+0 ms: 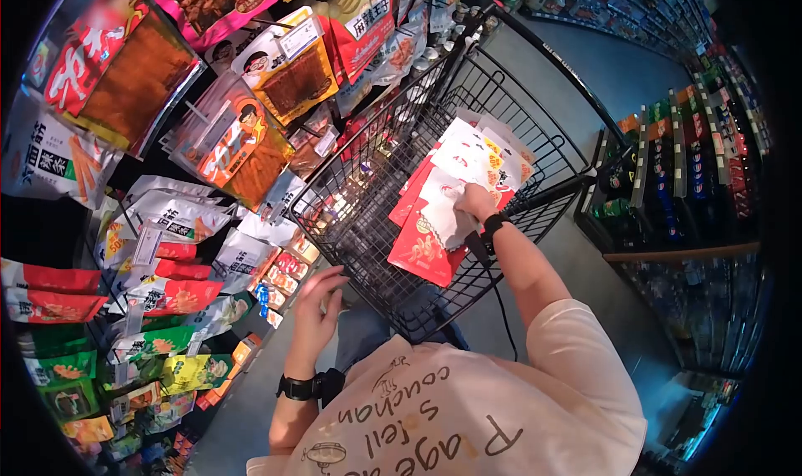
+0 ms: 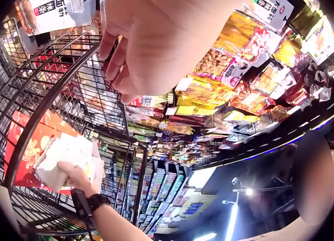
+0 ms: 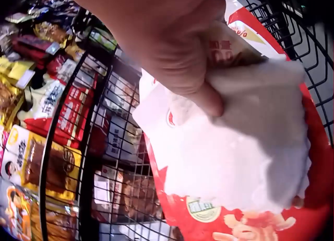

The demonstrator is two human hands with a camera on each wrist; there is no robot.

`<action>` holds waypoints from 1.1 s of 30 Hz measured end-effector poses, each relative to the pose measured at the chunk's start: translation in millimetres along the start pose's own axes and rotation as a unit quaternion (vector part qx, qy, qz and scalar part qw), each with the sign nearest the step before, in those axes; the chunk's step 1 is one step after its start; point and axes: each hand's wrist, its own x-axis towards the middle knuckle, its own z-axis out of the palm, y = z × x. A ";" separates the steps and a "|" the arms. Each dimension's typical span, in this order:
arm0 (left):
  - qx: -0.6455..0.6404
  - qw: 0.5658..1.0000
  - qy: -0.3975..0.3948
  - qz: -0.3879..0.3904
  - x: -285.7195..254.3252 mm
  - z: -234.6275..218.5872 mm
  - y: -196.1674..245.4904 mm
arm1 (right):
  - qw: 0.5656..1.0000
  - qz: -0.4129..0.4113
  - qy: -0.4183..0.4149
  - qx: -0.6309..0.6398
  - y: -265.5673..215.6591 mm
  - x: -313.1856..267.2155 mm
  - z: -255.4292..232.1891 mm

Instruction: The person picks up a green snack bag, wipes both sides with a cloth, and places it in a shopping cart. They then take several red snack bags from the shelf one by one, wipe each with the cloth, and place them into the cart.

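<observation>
In the head view, my right hand (image 1: pixel 478 202) is inside a black wire shopping cart (image 1: pixel 359 242), pinching a white snack packet (image 1: pixel 441 210) with a jagged edge. The right wrist view has the thumb pressed on the packet's white face (image 3: pixel 235 142), the other fingers mostly hidden. Beneath it lies a red snack bag (image 1: pixel 422 252), with more white and red packets (image 1: pixel 468 154) stacked behind. My left hand (image 1: pixel 316 313) hovers by the cart's near left side with fingers loosely bent. Nothing shows in its grasp in the left wrist view, where its fingers (image 2: pixel 117 63) overlap the cart.
Hanging snack bags (image 1: pixel 251 142) fill the shelf on the left, close beside the cart. Drink bottles (image 1: pixel 700 171) stand in racks on the right. Grey floor (image 1: pixel 576 58) runs ahead of the cart. A black cable (image 1: pixel 506 321) hangs near the right forearm.
</observation>
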 end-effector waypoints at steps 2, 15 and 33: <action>-0.024 1.000 0.002 0.000 -0.2 4.8 -4.9 | 0.984 0.001 -0.115 0.139 5.8 5.5 -5.4; -0.457 0.878 -0.035 -0.136 -5.0 48.7 -60.4 | 0.734 -0.270 -0.222 0.582 -107.5 -171.6 -165.2; -0.648 0.732 -0.032 -0.208 -43.3 25.0 -101.0 | 0.574 -0.250 -0.427 0.653 -174.4 -225.0 -134.9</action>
